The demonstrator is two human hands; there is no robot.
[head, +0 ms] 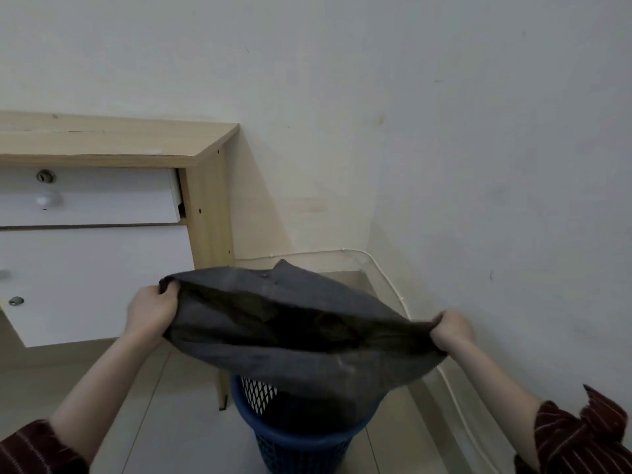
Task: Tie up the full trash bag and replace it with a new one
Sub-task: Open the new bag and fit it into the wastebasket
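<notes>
A dark grey trash bag (294,357) hangs spread wide between my hands, its mouth open toward me and its lower part reaching down into a blue mesh bin (301,443) on the floor. My left hand (152,311) grips the left edge of the bag's rim. At the opposite edge, my right hand (451,330) grips the rim. The inside of the bag looks dark; I cannot tell what it contains.
A light wooden desk (143,145) with white drawers (89,196) stands at the left, one leg right beside the bin. White walls form a corner behind. A white cable (403,299) runs along the base of the wall. The floor is pale tile.
</notes>
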